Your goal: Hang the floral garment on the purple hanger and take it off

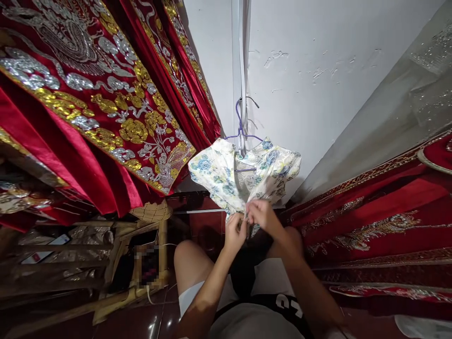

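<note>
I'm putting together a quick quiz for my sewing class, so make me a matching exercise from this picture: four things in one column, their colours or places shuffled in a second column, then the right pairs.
Things
1. floral garment
2. hanger
3. embroidered robe
4. wooden stool

Colours or places
A. purple, hanging at the white wall
B. low at the left, under the red cloth
C. red with gold and silver, upper left
D. white with blue flowers, pinched at its lower edge by the left hand and right hand

Pairs: 1-D, 2-A, 3-C, 4-B
</note>
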Tool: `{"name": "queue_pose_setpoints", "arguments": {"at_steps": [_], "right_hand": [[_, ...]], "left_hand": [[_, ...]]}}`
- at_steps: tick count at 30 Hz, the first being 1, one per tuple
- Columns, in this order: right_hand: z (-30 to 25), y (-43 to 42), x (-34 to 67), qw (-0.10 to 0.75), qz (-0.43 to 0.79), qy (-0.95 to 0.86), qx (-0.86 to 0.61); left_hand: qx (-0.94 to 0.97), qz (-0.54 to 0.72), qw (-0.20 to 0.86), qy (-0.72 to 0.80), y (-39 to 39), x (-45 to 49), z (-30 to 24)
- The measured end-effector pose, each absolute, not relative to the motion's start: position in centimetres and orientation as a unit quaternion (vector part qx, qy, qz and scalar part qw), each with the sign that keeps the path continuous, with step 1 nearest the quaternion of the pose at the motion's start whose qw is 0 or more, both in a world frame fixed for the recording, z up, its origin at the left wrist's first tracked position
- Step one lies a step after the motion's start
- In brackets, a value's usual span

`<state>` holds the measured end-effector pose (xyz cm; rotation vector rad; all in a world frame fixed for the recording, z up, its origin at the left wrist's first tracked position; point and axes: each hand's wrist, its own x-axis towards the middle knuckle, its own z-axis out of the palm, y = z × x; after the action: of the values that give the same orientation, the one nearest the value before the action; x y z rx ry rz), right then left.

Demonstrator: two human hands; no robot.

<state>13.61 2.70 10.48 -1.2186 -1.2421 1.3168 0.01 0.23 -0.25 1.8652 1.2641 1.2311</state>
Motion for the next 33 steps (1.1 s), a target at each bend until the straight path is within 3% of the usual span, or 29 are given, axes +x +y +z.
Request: {"name": "queue_pose_setpoints", "arguments": {"at_steps": [6, 10, 14, 16, 20, 24, 27, 29, 33], "right_hand": [[20.7, 10.9, 15.8, 0.549, 0.470, -0.503, -0.474], [21.9, 10.9, 14.3, 0.565, 0.456, -0.536, -0.431], [20.4, 8.9, 13.7, 0.574, 0.428, -0.564, -0.411], [20.1, 8.6, 13.8, 0.575, 0.421, -0.574, -0.403], [19.5, 9.2, 14.1, 0.580, 0.396, -0.580, -0.413], [15.9, 9.7, 14.3, 0.565, 0.340, -0.569, -0.491], [12.7, 9.0, 14.4, 0.537, 0.352, -0.560, -0.524], [11.3, 8.0, 14.2, 0.534, 0.388, -0.555, -0.506], [10.4, 5.4, 12.9, 0.548, 0.465, -0.531, -0.448]], "left_hand": [[0.795, 0.338, 0.248, 0.439, 2.0, 0.1, -0.2], [0.831, 0.271, 0.246, 0.419, 4.8, -1.2, 2.7], [0.781, 0.456, 0.237, 0.354, 8.4, -2.1, 10.3], [0.743, 0.554, 0.171, 0.334, 10.0, -1.9, 14.5], [0.798, 0.516, 0.064, 0.305, 11.5, -0.8, 20.0], [0.753, 0.561, 0.021, 0.343, 12.2, -1.5, 20.7], [0.619, 0.676, 0.094, 0.388, 14.5, -5.7, 19.3], [0.470, 0.742, 0.234, 0.418, 16.3, -9.2, 17.5], [0.379, 0.707, 0.376, 0.464, 16.2, -12.2, 11.6]]}}
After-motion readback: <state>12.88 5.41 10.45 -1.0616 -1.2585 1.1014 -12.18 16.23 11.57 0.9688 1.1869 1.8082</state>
